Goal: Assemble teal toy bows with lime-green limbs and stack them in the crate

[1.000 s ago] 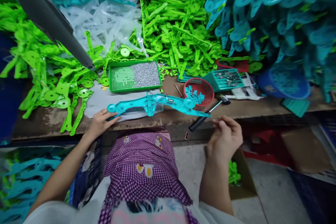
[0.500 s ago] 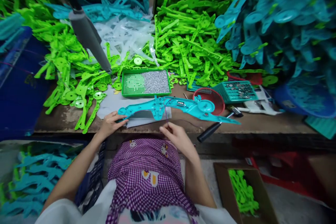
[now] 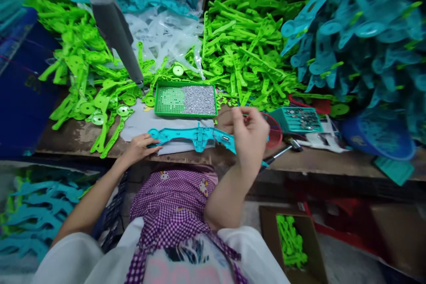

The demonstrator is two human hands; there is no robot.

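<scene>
A long turquoise plastic part [image 3: 189, 135] lies across the front of the wooden bench [image 3: 66, 140], partly on a white sheet. My left hand [image 3: 140, 148] rests on its left end, fingers curled over it. My right hand [image 3: 248, 135] is raised over the part's right half, thumb and fingers pinched together on something too small to make out. It covers the part's right end and much of a red bowl [image 3: 276, 131]. Just behind the part stands a green tray [image 3: 185, 100] with small silver screws in its right half.
Heaps of green plastic parts [image 3: 246, 49] and turquoise parts [image 3: 359, 31] fill the back of the bench. A grey tool [image 3: 116, 35] hangs down at the left. A teal tray of metal pieces [image 3: 297, 119], a hammer [image 3: 282, 151] and a box of green parts [image 3: 291, 239] lie to the right.
My right hand has risen from the bench's front edge and moved right and forward over the turquoise part. The left hand has stayed on the part's left end.
</scene>
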